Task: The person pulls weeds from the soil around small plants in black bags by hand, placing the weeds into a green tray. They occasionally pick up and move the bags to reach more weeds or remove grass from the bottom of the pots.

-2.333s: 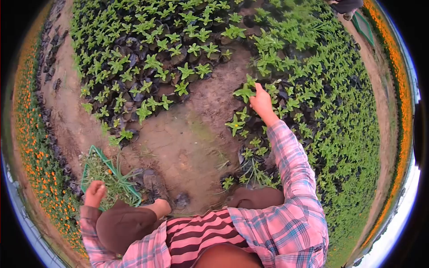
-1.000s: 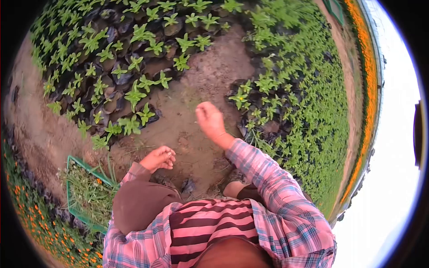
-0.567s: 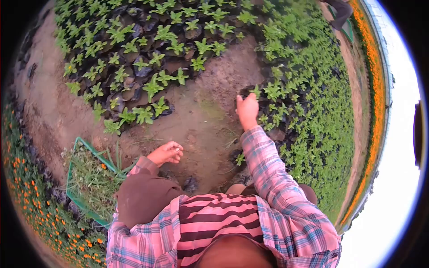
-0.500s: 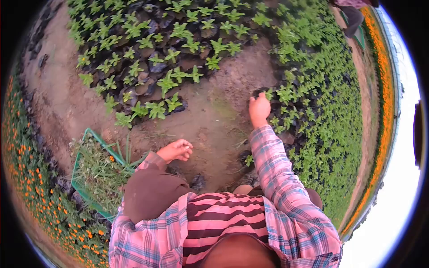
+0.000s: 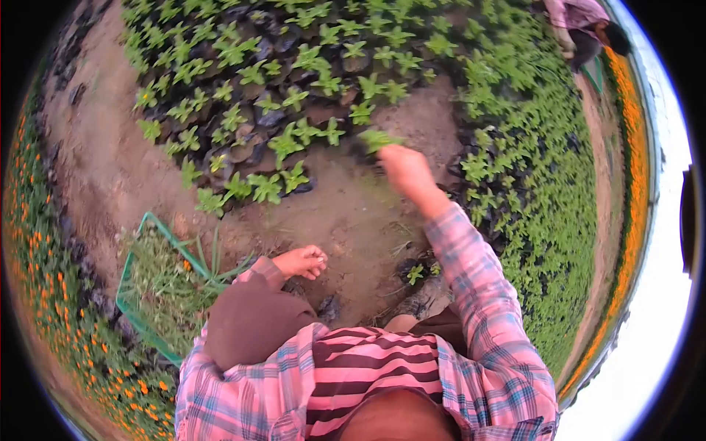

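My right hand (image 5: 408, 173) is stretched out over the bare soil, fingers closed round a seedling in a black bag (image 5: 376, 140). Motion smears the seedling, and its bag shows only as a dark patch beside my fingers. Just beyond it is the block of spaced bagged seedlings (image 5: 283, 143). Near my bent knee, my left hand (image 5: 303, 261) hovers with curled fingers; whether anything small is inside them is hidden. A single small bagged seedling (image 5: 415, 274) stands by my foot, below my right forearm.
A green crate (image 5: 178, 245) full of pulled weeds stands to my left. Dense seedlings (image 5: 529, 191) fill the right side. Orange flowers (image 5: 66, 309) grow at far left, with another orange row (image 5: 631, 147) at far right. Another person (image 5: 577, 22) bends at the upper right.
My right hand has moved left and slightly forward from the dense seedlings' edge, carrying the bagged seedling over the soil. My left hand has stayed near my knee. The other person shows more fully.
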Motion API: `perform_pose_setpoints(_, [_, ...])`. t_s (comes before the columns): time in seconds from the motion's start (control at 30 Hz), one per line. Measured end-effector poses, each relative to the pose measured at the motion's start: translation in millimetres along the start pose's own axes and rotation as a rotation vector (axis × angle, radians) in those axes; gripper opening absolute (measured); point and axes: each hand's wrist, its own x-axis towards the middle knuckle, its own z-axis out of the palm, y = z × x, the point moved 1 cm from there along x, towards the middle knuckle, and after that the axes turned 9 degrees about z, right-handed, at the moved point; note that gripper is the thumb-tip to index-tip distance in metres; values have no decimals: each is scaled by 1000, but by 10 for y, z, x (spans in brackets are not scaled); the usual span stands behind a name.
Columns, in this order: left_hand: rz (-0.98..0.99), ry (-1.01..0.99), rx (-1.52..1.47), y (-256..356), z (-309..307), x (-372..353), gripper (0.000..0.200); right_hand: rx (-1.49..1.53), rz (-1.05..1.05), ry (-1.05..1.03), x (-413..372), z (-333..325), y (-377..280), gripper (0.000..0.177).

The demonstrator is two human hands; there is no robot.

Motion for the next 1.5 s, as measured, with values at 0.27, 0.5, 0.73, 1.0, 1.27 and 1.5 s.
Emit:
perform_pose_setpoints(0.27, [21, 34, -74, -79, -84, -111, 33, -42, -231, -219, 76, 519, -231, 11])
perform_pose_setpoints(0.5, [31, 56, -169, 29, -23, -231, 34, 61, 400, 465, -10, 30, 1120, 19])
perform_pose_setpoints(0.73, [-10, 92, -205, -21, -19, -266, 32, -137, 842, 479, 93, -147, 1958, 30])
perform_pose_setpoints(1.0, [-8, 82, -216, -43, -5, -303, 32, -86, 577, 536, 62, -31, 2236, 9])
perform_pose_setpoints(1.27, [-53, 52, -108, 42, 28, -151, 31, 168, 141, 317, 100, -202, 1307, 12])
perform_pose_setpoints(1.5, [-31, -14, 98, 734, -95, -380, 34, 22, -82, 276, 143, 313, 896, 11])
